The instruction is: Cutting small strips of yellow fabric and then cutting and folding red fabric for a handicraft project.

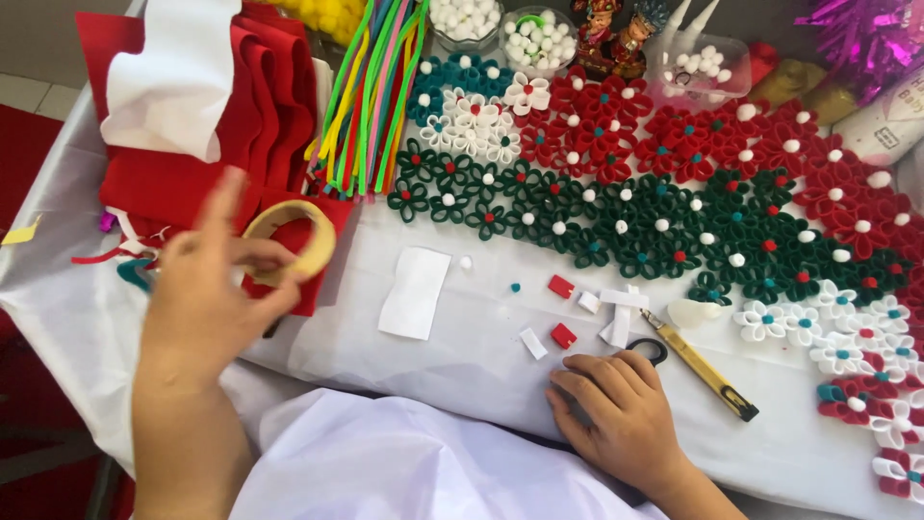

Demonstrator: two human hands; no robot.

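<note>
My left hand [207, 289] is raised over the left side of the table and holds a pale tape roll [294, 241] between thumb and fingers. Just behind it lie sheets of red felt [192, 183]. My right hand [616, 409] rests palm down on the white table cover [462, 356], its fingers curled over the black handle of scissors [654, 349]. Beside it lies a yellow utility knife [703, 371]. Small red felt pieces [563, 335] and white scraps [532, 343] lie just ahead of that hand, along with a white rectangular piece [416, 292].
Rows of green [616, 217], red [693, 135] and white felt flowers [866, 347] with pompom centres cover the right and far side. Coloured pipe cleaners [371, 87], tubs of white pompoms [534, 39], two figurines [616, 34] and purple tinsel [866, 39] stand at the back.
</note>
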